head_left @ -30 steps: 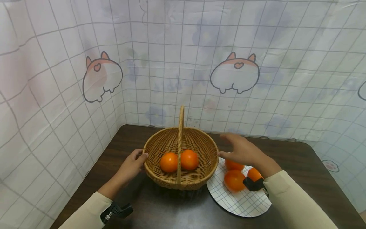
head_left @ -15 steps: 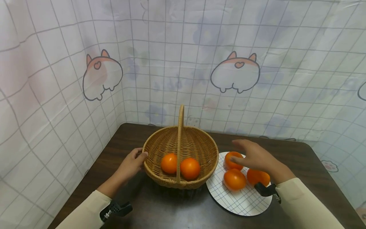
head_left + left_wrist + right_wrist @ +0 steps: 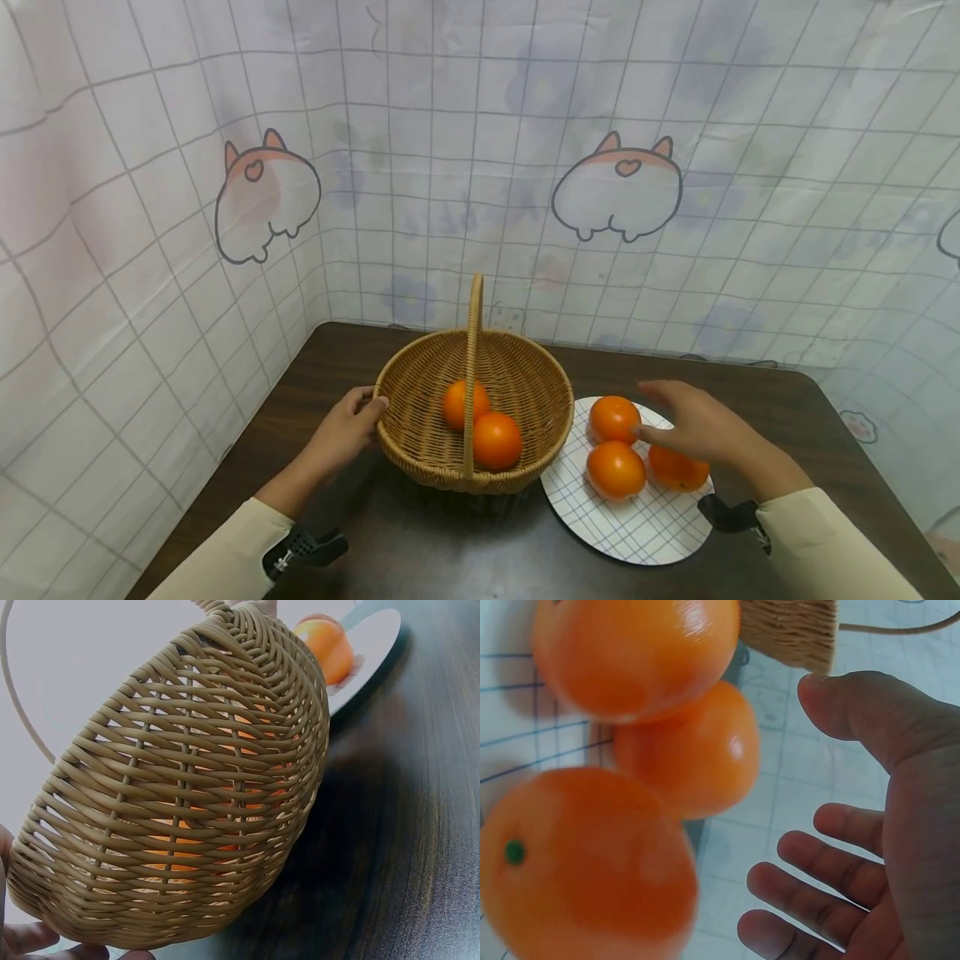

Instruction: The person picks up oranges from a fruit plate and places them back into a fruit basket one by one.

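My left hand [image 3: 341,435] grips the left rim of a wicker basket [image 3: 412,371], its thumb over the edge and its fingers on the outer wall. Inside the basket, two oranges [image 3: 497,441] lie under the arched handle. In the left wrist view their colour shows through the weave of the basket [image 3: 187,757]. Over the right part of a round white plate [image 3: 622,533] my right hand [image 3: 708,429] hovers with thumb and fingers spread, holding nothing. Three oranges rest on that plate; the nearest orange [image 3: 615,471] sits in front, and the right orange [image 3: 677,469] is partly hidden by the hand.
A dark wooden table [image 3: 465,550] carries the basket and the plate, which stand close together. Behind and to the left hangs a white checked curtain [image 3: 487,150]. Each wrist has a black camera mount [image 3: 303,550] strapped on.
My right hand has moved right, from the basket's right rim to above the plate. The two oranges in the basket have rolled, one back and right, the other forward. My left hand stays put.
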The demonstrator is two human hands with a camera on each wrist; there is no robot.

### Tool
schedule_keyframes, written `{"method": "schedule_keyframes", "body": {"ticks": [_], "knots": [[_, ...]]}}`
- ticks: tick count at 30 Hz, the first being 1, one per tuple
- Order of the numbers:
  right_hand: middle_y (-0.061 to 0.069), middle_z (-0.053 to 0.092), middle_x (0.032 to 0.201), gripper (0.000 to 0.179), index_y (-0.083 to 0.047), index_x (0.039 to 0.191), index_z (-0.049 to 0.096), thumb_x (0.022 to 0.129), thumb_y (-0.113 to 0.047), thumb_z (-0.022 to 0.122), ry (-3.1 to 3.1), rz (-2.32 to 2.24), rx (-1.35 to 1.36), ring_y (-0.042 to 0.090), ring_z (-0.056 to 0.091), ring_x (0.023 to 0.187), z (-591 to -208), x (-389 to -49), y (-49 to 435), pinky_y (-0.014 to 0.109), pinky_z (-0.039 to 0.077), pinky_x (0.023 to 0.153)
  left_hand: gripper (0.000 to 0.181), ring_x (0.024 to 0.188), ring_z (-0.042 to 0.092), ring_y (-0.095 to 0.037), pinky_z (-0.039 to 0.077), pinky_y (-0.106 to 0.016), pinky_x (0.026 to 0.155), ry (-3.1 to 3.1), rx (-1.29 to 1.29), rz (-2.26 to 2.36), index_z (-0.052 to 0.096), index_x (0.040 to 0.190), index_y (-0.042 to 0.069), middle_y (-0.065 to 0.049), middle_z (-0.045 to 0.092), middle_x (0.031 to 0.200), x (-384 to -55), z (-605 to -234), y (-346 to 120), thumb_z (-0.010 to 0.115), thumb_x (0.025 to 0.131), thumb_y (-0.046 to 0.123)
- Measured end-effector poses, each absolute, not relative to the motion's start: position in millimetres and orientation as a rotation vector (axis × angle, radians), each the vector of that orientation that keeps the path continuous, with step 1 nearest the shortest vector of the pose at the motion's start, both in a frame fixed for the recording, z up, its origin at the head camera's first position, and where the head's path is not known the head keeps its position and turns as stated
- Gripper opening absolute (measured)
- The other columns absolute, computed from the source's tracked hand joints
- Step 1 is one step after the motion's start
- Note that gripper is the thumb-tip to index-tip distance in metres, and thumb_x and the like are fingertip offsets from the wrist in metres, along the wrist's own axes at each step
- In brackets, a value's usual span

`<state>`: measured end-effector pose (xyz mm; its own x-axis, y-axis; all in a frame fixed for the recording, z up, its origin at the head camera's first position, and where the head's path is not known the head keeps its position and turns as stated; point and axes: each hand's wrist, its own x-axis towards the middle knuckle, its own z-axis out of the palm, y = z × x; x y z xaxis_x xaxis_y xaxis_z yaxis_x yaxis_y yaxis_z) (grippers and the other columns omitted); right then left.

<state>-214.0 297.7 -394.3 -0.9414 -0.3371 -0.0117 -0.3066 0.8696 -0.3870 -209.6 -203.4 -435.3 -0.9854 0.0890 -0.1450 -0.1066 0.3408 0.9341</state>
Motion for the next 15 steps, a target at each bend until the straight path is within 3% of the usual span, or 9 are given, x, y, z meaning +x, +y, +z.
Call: {"method": "schedule_keyframes", "body": {"ticks": [15], "knots": [[0.027,0.056,0.140,0.081,0.006,0.141,0.054,0.086,-0.046,0.082,2.952,-0.610,-0.485,0.047,0.057,0.122,-404.2,-198.3,325.3,0.065,0.048,0.096,0.061,0.114,0.065,-0.035,0.057,-0.050,0.091,2.416,-0.009,1.726,0.031,0.155,0.001,-0.026,0.050,0.138,-208.8,-435.3,-203.2,0.047,0.110,0.039]]}}
